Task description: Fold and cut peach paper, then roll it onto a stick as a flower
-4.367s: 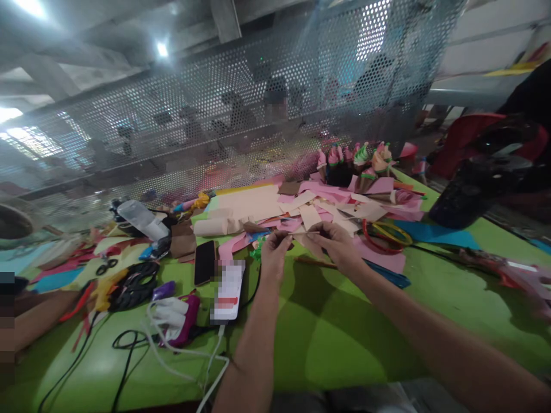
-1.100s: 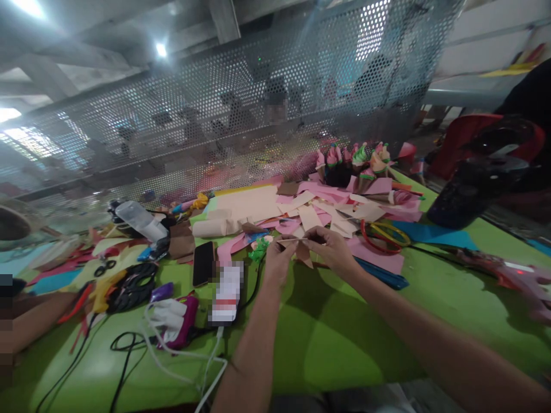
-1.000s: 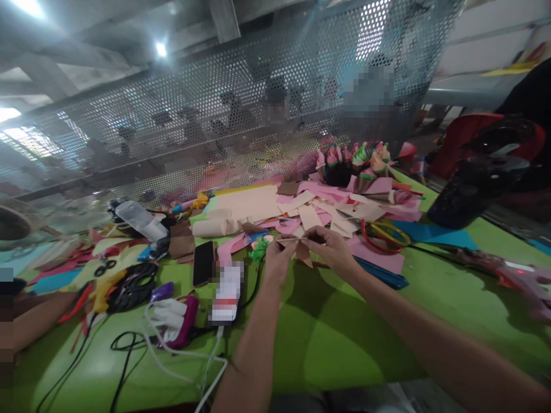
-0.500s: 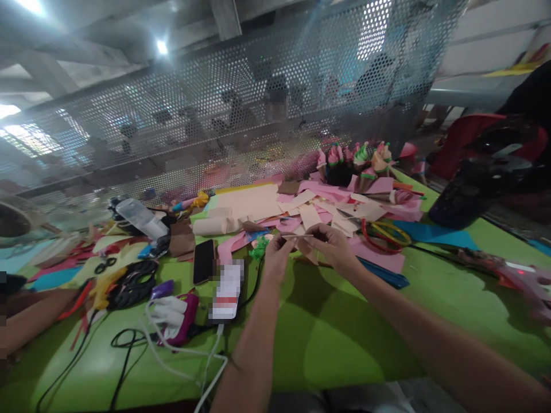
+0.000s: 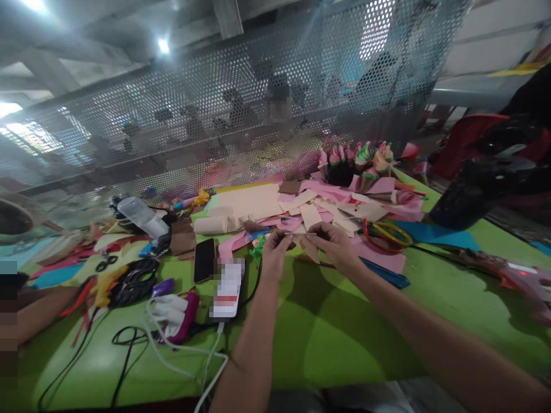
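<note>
Between my two hands, above the green table (image 5: 336, 344), is a small cream-coloured strip (image 5: 301, 234); whether it is paper or felt I cannot make out. My left hand (image 5: 276, 252) pinches its left end between thumb and fingers. The right end is pinched by my right hand (image 5: 333, 244). A cream piece hangs just below the strip, near my right fingers. Beside my left hand lies a green curly bit (image 5: 258, 245). Behind both hands spreads a pile of pink and cream strips (image 5: 312, 215), with scissors with red and yellow handles (image 5: 387, 236) to the right.
Left of my forearm lie a phone with a lit screen (image 5: 228, 289), a dark phone (image 5: 204, 260) and a magenta power strip (image 5: 185, 315) with white cables. A pink glue gun (image 5: 516, 275) rests at right. Ice-cream-shaped pieces (image 5: 361, 155) stand behind. Another person's arm (image 5: 38, 310) reaches in at left.
Both hands stay nearly in place, still pinching the strip. The other person's arm at the left edge has shifted slightly.
</note>
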The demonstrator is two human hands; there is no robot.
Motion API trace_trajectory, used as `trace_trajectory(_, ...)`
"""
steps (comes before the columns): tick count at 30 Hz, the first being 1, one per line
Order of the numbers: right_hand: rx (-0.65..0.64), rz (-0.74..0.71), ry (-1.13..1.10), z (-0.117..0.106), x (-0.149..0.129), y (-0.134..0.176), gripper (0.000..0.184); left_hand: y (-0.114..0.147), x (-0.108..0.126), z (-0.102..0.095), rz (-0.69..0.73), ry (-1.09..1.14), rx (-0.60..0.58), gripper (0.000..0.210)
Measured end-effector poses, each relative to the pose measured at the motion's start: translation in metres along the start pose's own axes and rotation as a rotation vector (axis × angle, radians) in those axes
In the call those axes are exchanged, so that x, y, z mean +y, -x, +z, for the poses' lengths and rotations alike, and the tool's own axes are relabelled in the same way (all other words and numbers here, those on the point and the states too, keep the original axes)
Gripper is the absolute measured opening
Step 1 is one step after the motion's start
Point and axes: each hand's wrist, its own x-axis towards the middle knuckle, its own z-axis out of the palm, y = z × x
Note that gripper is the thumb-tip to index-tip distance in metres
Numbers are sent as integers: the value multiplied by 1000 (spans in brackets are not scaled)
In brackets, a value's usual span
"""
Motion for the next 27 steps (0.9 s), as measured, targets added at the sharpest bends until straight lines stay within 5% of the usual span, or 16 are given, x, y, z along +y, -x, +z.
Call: trace_trajectory(27, 15, 58, -21, -5, 2, -2, 25, 0, 6, 1, -6, -32, 33, 23)
